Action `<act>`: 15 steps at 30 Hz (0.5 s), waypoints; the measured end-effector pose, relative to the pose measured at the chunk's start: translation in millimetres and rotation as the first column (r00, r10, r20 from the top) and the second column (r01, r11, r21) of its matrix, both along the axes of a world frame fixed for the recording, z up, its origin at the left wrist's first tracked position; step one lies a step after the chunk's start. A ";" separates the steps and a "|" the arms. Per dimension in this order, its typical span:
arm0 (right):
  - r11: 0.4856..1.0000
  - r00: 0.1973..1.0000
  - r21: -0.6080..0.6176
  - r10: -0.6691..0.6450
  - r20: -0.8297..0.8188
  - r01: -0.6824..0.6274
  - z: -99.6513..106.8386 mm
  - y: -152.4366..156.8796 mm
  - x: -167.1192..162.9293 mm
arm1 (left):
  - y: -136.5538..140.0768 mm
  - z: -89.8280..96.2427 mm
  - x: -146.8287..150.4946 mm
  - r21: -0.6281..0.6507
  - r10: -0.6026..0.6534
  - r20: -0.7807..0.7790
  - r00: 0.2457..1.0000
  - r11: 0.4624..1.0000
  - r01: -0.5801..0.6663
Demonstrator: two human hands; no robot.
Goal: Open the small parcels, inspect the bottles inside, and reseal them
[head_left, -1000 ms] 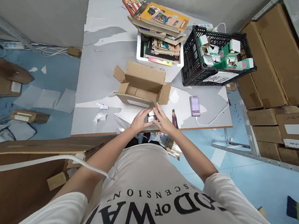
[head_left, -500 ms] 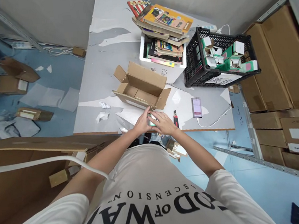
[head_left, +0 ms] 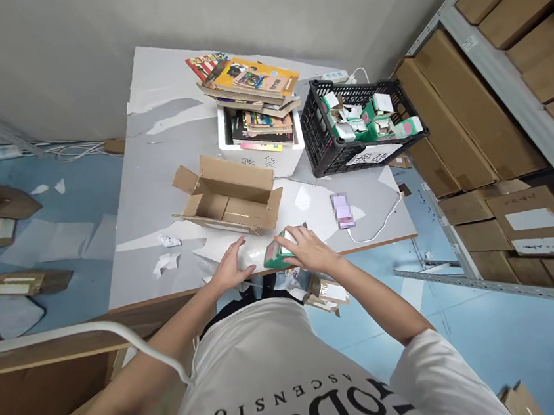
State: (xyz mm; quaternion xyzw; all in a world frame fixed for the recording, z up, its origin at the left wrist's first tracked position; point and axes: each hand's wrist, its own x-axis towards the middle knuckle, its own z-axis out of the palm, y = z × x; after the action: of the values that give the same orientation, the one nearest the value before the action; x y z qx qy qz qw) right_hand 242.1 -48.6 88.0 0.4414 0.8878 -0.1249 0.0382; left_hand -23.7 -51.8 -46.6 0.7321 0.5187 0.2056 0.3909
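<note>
Near the table's front edge, my right hand (head_left: 306, 252) grips a small green and white box (head_left: 275, 255) from above, its fingers over the white top. My left hand (head_left: 231, 266) is to the left of this box, thumb and fingers apart, with nothing held. Between the left hand and the green box shows a pale, shiny patch; whether it is clear plastic or bare tabletop I cannot tell. Just behind both hands stands an open cardboard box (head_left: 239, 221), flaps up, with nothing but its bottom flaps visible inside.
Behind the cardboard box, a white bin (head_left: 262, 158) holds stacked books (head_left: 256, 77). A black crate (head_left: 322, 143) with several green and white boxes is to its right. A phone (head_left: 343, 210) on a white cable and crumpled paper (head_left: 167, 264) lie on the table (head_left: 138, 162). Shelved cartons (head_left: 530, 220) stand right.
My hands, earlier together around the small box, have parted; the left has opened and moved left. More of the green box now shows under the right hand. The view has shifted.
</note>
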 end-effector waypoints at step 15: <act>0.299 0.550 0.466 -0.546 -0.632 0.833 150.5 263.0 213.3 | 14.4 -12.9 1.1 -0.063 0.244 -0.052 0.968 0.967 -0.247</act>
State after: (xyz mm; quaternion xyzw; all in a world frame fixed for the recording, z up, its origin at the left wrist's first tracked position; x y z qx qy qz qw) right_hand 455.4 214.4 238.6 0.7289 0.5601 0.1586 -0.3604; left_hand -22.6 -37.3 -59.5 0.6526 0.6205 0.2181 0.3761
